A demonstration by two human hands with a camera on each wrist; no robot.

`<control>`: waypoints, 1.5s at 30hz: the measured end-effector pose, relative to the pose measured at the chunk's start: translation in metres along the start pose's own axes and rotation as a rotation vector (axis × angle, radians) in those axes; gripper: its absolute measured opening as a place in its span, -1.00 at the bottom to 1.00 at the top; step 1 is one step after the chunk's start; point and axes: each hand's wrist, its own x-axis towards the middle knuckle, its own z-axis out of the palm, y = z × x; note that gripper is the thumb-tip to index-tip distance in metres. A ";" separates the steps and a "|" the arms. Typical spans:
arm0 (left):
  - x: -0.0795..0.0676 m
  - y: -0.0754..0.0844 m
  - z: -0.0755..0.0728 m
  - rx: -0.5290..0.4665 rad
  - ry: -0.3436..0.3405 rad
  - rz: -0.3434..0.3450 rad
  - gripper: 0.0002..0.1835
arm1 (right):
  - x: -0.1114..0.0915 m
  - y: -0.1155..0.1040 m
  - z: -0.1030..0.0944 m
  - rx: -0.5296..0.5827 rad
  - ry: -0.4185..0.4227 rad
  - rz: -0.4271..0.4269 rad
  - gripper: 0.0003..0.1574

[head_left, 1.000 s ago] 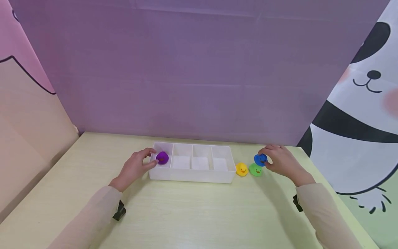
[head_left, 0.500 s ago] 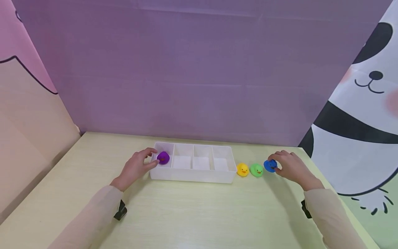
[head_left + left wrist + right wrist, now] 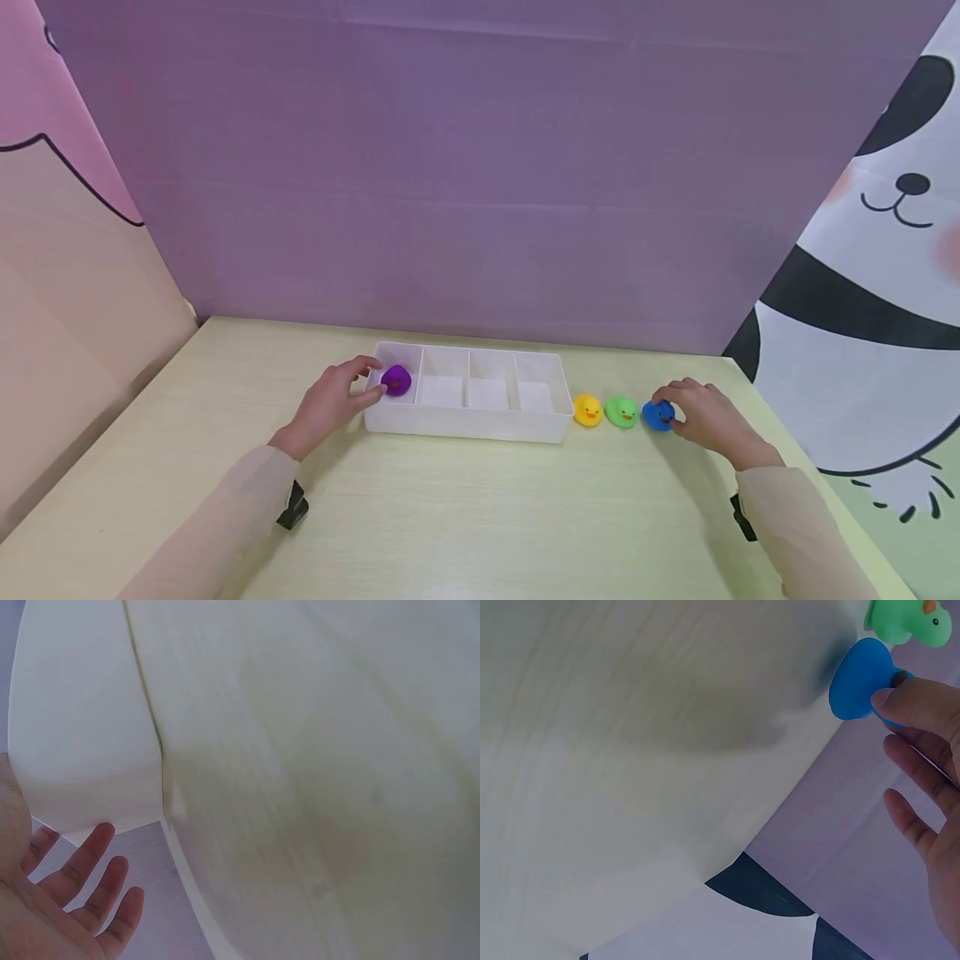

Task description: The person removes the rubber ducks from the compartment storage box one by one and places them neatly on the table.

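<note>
Blue duck (image 3: 656, 417) is pinched by the right hand (image 3: 702, 418), right of the green duck (image 3: 622, 412); the left hand (image 3: 328, 406) is spread.

No text, label or number can be read.

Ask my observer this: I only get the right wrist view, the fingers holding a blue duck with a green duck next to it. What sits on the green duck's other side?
Observer: A yellow duck; the head view shows it left of the green duck.
Operator: Is there a container past that?
Observer: Yes, a white tray divided into four compartments.
Operator: What's in its leftmost compartment?
Observer: A purple duck, with the left hand at that end of the tray; I can't tell whether the hand touches the duck.
</note>
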 end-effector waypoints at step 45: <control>0.002 -0.001 0.002 -0.001 -0.009 -0.005 -0.57 | -0.002 0.008 0.002 0.026 0.000 -0.014 -0.52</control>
